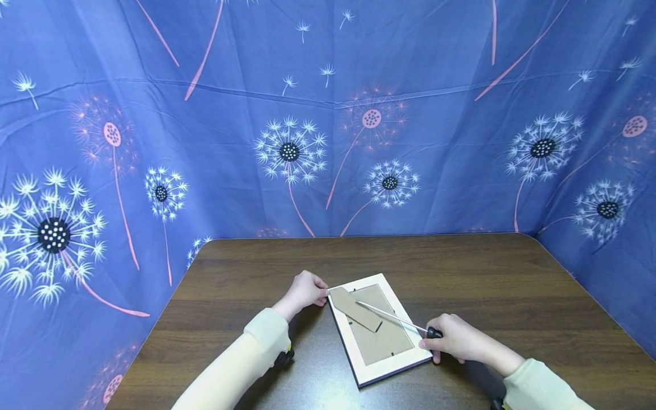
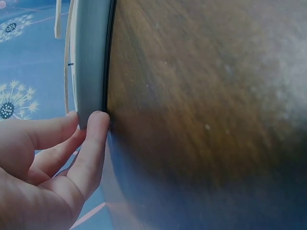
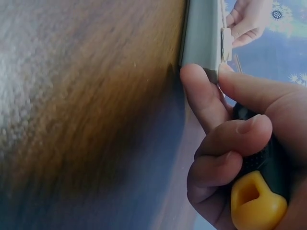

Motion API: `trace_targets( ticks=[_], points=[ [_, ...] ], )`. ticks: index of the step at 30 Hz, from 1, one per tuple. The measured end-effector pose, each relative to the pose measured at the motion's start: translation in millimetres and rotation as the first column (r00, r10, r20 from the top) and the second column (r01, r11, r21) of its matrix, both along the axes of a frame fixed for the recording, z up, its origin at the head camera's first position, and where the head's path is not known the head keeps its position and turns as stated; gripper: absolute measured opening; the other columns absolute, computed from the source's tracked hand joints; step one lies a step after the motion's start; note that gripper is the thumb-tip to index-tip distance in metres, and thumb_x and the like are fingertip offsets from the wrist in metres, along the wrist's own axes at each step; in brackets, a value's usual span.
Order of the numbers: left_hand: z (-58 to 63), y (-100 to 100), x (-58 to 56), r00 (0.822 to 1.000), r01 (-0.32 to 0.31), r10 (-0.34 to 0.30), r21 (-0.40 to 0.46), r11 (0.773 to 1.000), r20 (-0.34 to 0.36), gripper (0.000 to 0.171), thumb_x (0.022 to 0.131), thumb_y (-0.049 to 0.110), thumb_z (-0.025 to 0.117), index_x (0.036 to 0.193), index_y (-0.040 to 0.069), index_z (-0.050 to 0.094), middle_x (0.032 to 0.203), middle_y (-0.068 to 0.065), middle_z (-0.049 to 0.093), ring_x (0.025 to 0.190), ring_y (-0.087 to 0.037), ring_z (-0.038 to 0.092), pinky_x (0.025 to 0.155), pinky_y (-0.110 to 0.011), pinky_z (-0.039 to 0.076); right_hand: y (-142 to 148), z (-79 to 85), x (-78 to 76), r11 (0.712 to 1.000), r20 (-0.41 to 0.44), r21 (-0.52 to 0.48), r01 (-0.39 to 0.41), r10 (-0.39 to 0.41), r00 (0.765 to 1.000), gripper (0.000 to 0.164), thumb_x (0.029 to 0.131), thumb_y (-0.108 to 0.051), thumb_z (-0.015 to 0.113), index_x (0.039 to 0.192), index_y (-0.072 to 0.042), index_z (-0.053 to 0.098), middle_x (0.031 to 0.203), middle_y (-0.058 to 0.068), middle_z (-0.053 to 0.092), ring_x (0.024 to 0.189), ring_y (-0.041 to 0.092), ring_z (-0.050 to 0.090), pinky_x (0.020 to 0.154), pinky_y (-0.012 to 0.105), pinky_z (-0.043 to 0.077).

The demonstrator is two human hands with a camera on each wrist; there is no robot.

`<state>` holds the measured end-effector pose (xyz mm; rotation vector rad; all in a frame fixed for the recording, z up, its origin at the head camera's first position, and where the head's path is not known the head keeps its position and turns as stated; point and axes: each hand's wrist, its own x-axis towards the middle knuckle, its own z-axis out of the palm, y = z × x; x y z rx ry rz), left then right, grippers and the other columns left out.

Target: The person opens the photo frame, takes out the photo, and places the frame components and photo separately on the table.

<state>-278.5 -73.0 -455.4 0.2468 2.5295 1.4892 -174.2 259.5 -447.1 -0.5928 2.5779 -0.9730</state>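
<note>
A white picture frame (image 1: 369, 373) lies face down on the brown table, turned at a slant. Its tan backing board (image 1: 379, 347) shows, with a flat easel stand (image 1: 353, 308) folded over it and small dark tabs around the edge. My left hand (image 1: 304, 289) pinches the frame's far left corner between thumb and fingers. In my right hand (image 1: 456, 337) is a screwdriver (image 3: 259, 203) with a black and yellow handle, gripped by the curled lower fingers. That hand's thumb and index finger also touch the near right corner. The screwdriver's thin shaft slants across the backing, its tip over the stand.
The wood-grain table (image 1: 246, 256) stretches around the frame on all sides. Behind and beside it hangs a blue cloth (image 1: 225, 142) printed with dandelions. Pale sleeves (image 1: 251, 347) cover both forearms.
</note>
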Motion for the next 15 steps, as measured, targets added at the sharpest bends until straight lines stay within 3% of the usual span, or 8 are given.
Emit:
trace_targets(
  ticks=[15],
  points=[
    [-0.8, 6.2, -7.1, 1.0, -0.009, 0.009, -0.01, 1.0, 0.001, 0.008, 0.083, -0.004, 0.067, 0.088, -0.01, 0.069, 0.074, -0.02, 0.069, 0.062, -0.028, 0.07, 0.056, -0.031, 0.06, -4.4, 0.8, 4.5, 1.0, 0.013, -0.003, -0.014, 0.014, 1.0, 0.025, 0.086, -0.031, 0.067, 0.072, -0.013, 0.056, 0.053, -0.009, 0.062, 0.03, -0.001, 0.036, 0.024, 0.021, 0.036]
  ],
)
